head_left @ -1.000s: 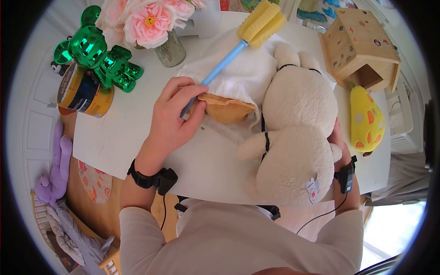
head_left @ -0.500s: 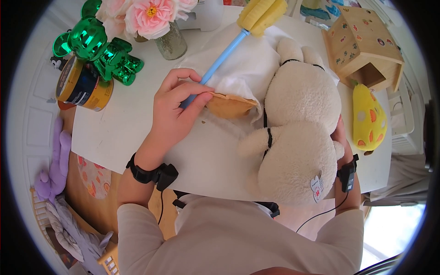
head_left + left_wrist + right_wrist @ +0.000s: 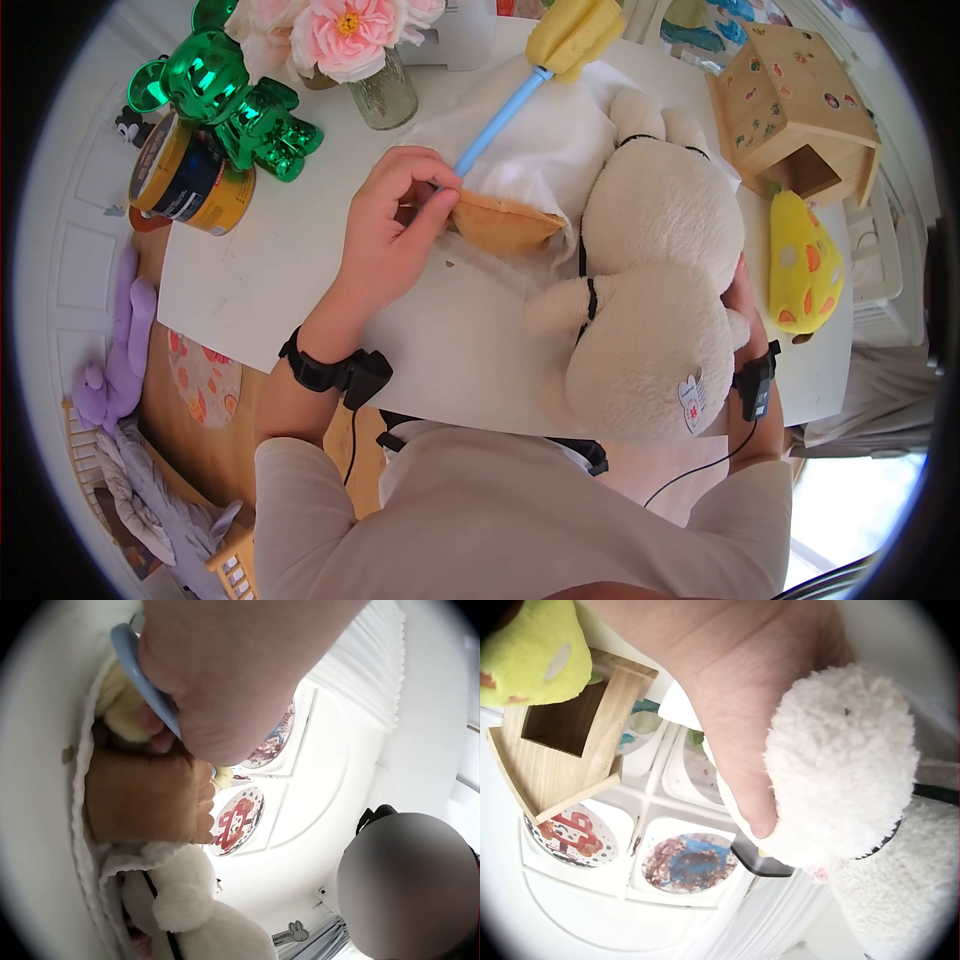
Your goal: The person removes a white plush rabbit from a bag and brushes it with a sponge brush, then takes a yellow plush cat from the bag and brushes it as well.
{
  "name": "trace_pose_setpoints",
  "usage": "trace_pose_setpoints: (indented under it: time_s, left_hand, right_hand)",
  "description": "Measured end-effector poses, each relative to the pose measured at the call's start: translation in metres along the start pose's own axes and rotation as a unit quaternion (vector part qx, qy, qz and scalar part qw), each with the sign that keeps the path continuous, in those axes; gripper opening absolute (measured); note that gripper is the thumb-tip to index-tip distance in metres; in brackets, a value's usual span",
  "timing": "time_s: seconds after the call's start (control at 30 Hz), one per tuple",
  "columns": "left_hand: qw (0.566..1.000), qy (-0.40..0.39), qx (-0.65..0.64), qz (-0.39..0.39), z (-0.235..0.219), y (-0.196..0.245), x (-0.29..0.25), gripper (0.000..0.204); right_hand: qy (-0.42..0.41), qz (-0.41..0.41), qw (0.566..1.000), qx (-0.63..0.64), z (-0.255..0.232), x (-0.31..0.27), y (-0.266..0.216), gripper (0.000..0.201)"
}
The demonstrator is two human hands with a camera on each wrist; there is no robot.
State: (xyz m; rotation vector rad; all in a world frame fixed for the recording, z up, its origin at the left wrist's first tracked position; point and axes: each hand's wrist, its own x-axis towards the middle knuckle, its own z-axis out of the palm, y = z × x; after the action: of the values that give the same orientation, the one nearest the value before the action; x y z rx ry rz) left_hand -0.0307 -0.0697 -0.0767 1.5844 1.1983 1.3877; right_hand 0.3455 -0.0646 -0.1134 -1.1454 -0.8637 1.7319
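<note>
My left hand [image 3: 395,225] grips the blue handle of a duster [image 3: 505,120], whose fluffy yellow head points away from me. Its thumb and fingertips are right at the edge of a brown plush piece [image 3: 508,225], which pokes out of the mouth of a white cloth bag [image 3: 535,150]. In the left wrist view the handle [image 3: 146,682] runs along the palm. A cream plush rabbit [image 3: 660,210] lies back up on the bag's right, black straps around it. My right hand [image 3: 738,300] holds its right side, thumb [image 3: 754,802] against the fur, other fingers hidden.
On the white table [image 3: 480,360], a shiny green bear figure [image 3: 245,110] and a round tub [image 3: 195,185] stand at left, with a vase of pink flowers [image 3: 385,95] behind. At right are a wooden house [image 3: 795,110] and a yellow plush [image 3: 803,265].
My left hand has shifted slightly up and right along the duster, its fingers curling more; the handle's lower end is now hidden. The right hand keeps its hold on the rabbit.
</note>
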Motion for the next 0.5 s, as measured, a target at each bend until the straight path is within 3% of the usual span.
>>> trace_pose_setpoints:
  time_s: [0.07,0.17,0.3,0.4,0.5]
  left_hand:
    - [0.999,0.002,-0.036,-0.003,-0.001,-0.003,-0.002,0.010]
    - [0.990,-0.028,0.096,0.095,-0.010,-0.017,-0.003,0.011]
    - [0.993,-0.009,0.083,0.084,-0.003,-0.006,-0.005,0.012]
    - [0.992,-0.001,0.083,0.093,0.000,-0.004,-0.003,0.013]
    - [0.986,-0.022,0.123,0.113,-0.002,-0.009,-0.003,0.012]
  right_hand:
    - [-0.027,-0.001,1.000,0.012,0.000,0.000,-0.001,0.076]
    - [-0.038,0.011,0.999,0.018,-0.004,-0.001,0.000,0.075]
    - [-0.048,0.005,0.999,0.011,-0.003,0.000,0.000,0.076]
    - [-0.046,0.007,0.997,0.056,-0.002,0.000,0.001,0.058]
    - [-0.063,-0.013,0.997,0.031,0.006,-0.005,-0.002,0.056]
